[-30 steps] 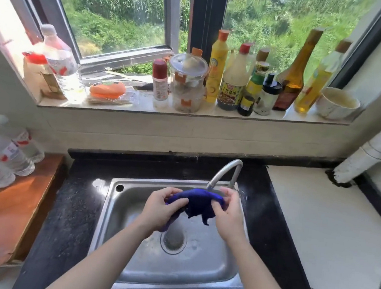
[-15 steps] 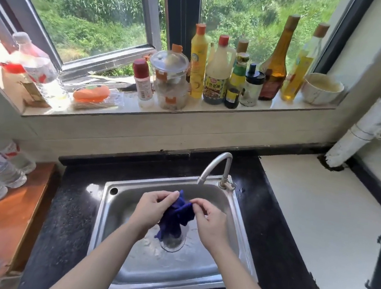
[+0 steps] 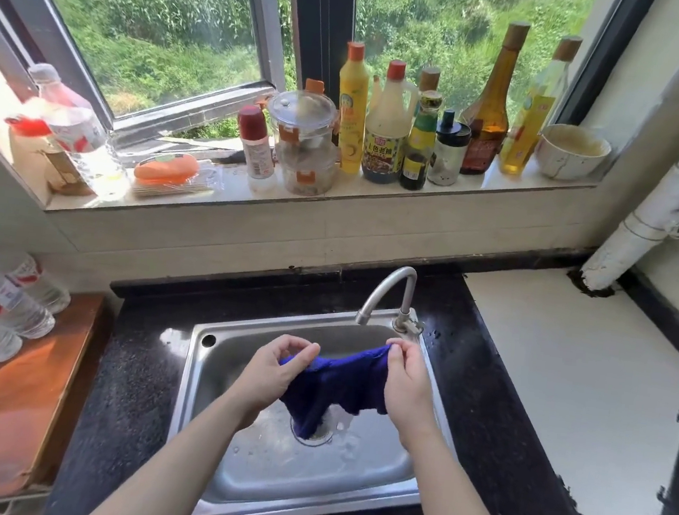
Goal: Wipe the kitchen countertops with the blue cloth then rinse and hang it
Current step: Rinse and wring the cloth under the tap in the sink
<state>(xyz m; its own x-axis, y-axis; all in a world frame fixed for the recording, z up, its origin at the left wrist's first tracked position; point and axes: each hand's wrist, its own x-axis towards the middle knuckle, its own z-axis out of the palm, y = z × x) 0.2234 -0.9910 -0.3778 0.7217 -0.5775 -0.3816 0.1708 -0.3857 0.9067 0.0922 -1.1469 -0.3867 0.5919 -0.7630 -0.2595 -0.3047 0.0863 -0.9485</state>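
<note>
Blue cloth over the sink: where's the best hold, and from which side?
Take the blue cloth by its top edge, one pinch at each end, coming from the near side above the sink. It hangs limp from that edge and bunches at the bottom, so lower down likely gives no clean hold. The left hand and right hand pinch exactly there.

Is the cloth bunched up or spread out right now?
Spread out. The left hand and right hand pinch the cloth at opposite top corners, and it hangs stretched between them over the sink.
</note>
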